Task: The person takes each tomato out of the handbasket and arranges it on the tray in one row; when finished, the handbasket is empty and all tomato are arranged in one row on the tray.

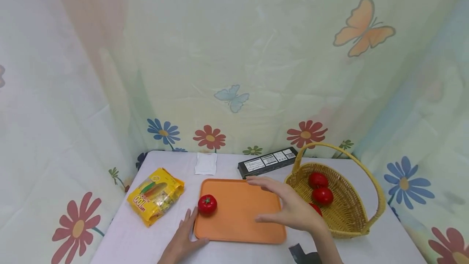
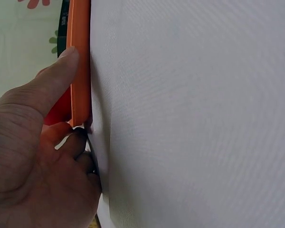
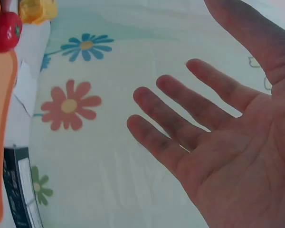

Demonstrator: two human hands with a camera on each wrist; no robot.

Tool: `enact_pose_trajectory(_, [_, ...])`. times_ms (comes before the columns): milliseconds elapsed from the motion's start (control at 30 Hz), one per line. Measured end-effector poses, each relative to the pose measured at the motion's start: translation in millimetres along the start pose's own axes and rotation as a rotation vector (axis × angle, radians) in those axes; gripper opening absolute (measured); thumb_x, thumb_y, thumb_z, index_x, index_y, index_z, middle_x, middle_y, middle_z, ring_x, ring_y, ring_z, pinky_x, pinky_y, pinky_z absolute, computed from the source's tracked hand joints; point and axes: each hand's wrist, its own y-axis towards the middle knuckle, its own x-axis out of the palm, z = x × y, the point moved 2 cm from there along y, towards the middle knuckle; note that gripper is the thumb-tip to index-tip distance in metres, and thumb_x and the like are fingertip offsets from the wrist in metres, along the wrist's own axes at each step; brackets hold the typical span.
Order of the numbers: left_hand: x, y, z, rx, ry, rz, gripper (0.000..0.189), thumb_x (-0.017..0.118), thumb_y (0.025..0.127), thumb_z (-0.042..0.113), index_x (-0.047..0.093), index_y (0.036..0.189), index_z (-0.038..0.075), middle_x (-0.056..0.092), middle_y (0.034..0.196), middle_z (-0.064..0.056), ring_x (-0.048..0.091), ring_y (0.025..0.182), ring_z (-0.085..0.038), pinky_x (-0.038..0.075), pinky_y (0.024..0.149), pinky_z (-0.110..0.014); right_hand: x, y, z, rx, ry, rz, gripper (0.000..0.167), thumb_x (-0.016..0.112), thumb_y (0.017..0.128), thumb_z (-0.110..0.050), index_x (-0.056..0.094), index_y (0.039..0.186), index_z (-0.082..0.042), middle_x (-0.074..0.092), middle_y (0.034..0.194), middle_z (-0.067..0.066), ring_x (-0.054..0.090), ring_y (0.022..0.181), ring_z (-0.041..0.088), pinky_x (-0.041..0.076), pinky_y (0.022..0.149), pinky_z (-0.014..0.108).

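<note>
White table (image 1: 239, 253), tomato (image 1: 207, 205) on orange tray (image 1: 239, 212), packet (image 1: 156, 196), box (image 1: 268, 163), basket (image 1: 344, 215) around

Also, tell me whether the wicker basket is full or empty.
Partly full: in the head view, three red fruits show inside the basket, one partly hidden, and much of its woven bottom is bare.

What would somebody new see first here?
Probably the round, shiny red tomato on the flat, rectangular orange tray, toward its left end. Next, perhaps, the yellow woven basket at the right, holding round red fruits. The bare right hand near the tray's right end might stand out.
</note>
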Motion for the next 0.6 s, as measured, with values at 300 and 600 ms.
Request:
enact_pose_trajectory(300, [0.7,-0.9,-0.5,-0.021,-0.013,-0.011,0.113,0.095,0.081,0.040,0.031,0.171,0.018,0.020,0.177,-0.025,0.013,0.156,-0.064,0.024,0.116,-0.087,-32.3,-28.8,13.9,-0.026,0.039,0.122,0.076,0.096,0.083,-0.026,0.062,0.151,-0.016,0.070,0.145,-0.001,0.065,0.133,0.009,0.050,0.112,0.017])
enact_pose_trajectory(600, [0.1,0.2,0.9,-0.029,-0.006,-0.007,0.114,0.095,0.080,0.042,0.031,0.172,0.018,0.019,0.177,-0.025,0.014,0.157,-0.063,0.024,0.117,-0.086,-74.8,-51.3,47.5,0.028,0.085,0.243,0.070,0.089,0.085,0.002,0.059,0.149,-0.003,0.069,0.142,0.016,0.063,0.131,0.000,0.050,0.107,0.010])
